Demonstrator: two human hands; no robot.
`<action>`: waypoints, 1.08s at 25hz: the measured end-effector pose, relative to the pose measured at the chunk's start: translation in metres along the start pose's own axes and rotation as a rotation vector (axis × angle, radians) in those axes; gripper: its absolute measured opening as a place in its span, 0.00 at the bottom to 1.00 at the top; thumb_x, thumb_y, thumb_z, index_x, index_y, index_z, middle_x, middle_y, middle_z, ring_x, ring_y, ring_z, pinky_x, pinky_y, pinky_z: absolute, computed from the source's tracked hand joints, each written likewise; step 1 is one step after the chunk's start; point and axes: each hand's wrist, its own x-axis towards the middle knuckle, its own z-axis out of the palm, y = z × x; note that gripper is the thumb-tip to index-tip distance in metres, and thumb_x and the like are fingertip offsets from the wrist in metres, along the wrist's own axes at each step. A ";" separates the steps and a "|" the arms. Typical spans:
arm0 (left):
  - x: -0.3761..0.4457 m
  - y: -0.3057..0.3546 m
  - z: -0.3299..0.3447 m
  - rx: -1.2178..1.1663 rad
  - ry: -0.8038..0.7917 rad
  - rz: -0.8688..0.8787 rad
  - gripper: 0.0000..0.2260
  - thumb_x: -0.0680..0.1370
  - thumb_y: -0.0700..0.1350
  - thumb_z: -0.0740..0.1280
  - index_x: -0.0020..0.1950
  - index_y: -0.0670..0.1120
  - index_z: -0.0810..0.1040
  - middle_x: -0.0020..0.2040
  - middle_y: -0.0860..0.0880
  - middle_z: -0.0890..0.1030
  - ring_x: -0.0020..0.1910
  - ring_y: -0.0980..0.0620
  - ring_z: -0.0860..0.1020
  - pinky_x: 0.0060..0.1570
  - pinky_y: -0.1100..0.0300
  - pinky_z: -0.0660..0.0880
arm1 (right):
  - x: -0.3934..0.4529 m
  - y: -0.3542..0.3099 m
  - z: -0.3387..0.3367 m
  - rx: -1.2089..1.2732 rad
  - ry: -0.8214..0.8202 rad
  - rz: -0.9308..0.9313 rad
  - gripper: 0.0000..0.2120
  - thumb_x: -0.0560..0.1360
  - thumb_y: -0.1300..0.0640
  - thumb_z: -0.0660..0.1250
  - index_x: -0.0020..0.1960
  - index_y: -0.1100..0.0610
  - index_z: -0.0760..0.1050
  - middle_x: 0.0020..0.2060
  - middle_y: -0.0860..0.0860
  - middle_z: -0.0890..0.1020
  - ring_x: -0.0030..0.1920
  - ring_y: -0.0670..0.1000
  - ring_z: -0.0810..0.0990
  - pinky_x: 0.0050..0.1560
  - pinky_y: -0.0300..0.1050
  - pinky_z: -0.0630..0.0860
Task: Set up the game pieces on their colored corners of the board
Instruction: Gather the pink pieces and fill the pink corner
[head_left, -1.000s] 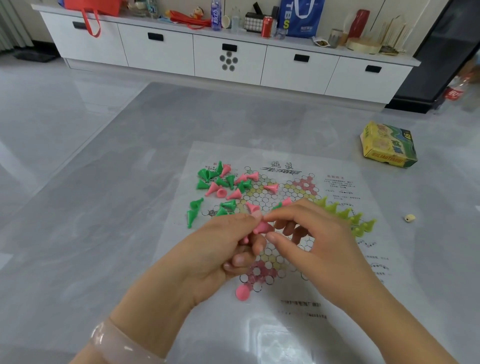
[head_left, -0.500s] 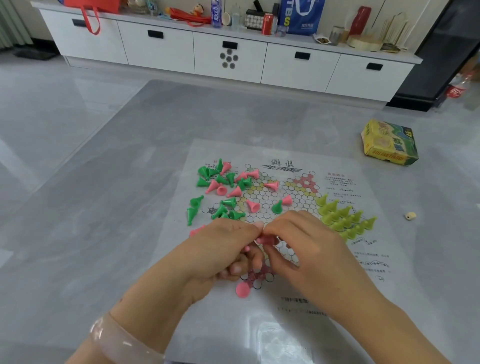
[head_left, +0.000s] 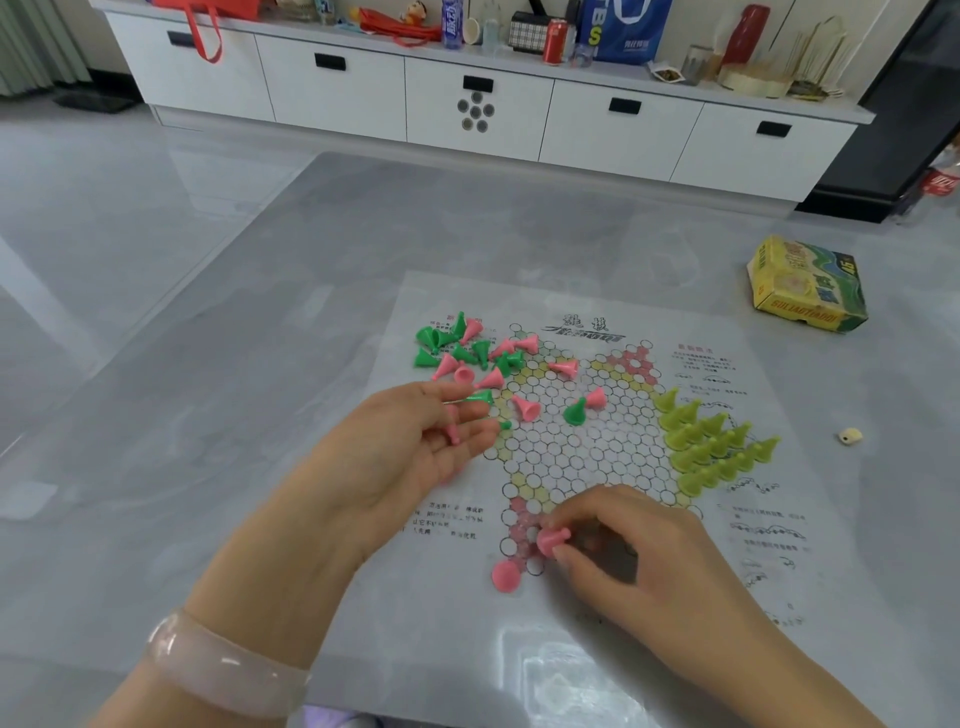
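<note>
Head view shows the hands, together over the board (head_left: 571, 649) a moment ago, now parted: the right hand (head_left: 639, 551) pinches a pink piece (head_left: 551, 538) down on the near pink corner (head_left: 519, 519), beside one already placed. The left hand (head_left: 415, 452), palm up, loosely cradles spare pink pieces, so more pink placing likely follows.

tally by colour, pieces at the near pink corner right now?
Pink: 2, a tip piece and a held piece pinched by the right hand fingers
Green: 0
Yellow: 0
Total: 2 visible
</note>
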 end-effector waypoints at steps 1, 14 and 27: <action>0.001 0.000 0.000 -0.016 0.005 0.019 0.12 0.76 0.28 0.53 0.46 0.37 0.75 0.46 0.39 0.78 0.43 0.47 0.80 0.36 0.63 0.81 | 0.001 0.001 0.001 -0.026 -0.011 -0.035 0.06 0.69 0.46 0.63 0.43 0.45 0.75 0.42 0.39 0.80 0.45 0.41 0.76 0.45 0.32 0.71; -0.002 0.003 -0.004 -0.011 -0.003 0.083 0.07 0.77 0.38 0.62 0.42 0.37 0.76 0.33 0.43 0.84 0.30 0.52 0.83 0.30 0.64 0.80 | 0.004 0.005 0.009 -0.135 -0.073 -0.093 0.09 0.68 0.44 0.60 0.41 0.47 0.75 0.44 0.38 0.74 0.49 0.38 0.70 0.51 0.31 0.67; -0.015 -0.033 0.021 0.525 -0.316 0.138 0.08 0.78 0.48 0.59 0.46 0.44 0.70 0.30 0.42 0.81 0.27 0.48 0.78 0.28 0.61 0.74 | 0.021 -0.016 -0.013 0.373 0.132 0.039 0.07 0.65 0.55 0.69 0.43 0.46 0.79 0.37 0.47 0.80 0.37 0.47 0.79 0.39 0.40 0.78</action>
